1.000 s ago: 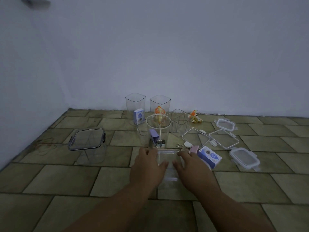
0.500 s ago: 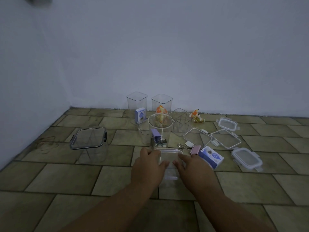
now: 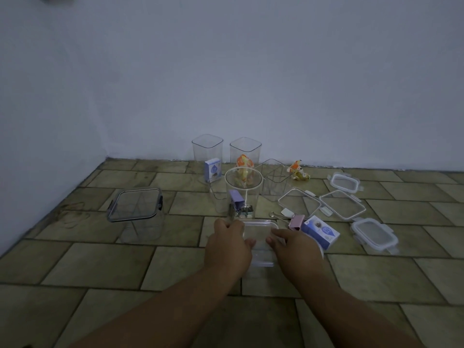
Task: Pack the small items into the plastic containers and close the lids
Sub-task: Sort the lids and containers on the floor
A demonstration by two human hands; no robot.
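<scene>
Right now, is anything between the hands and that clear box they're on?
Nothing visible. The left hand and right hand already rest on the clear box, one at each side. The pink clip and blue carton lie beside it to the right, not in the way.

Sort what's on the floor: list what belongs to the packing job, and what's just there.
Belongs to the job:
- clear container between left hand and right hand
- pink binder clip
- blue-and-white box
- orange wrapper
- loose lids
- round container

Just there:
- tiled floor
- wall
</scene>
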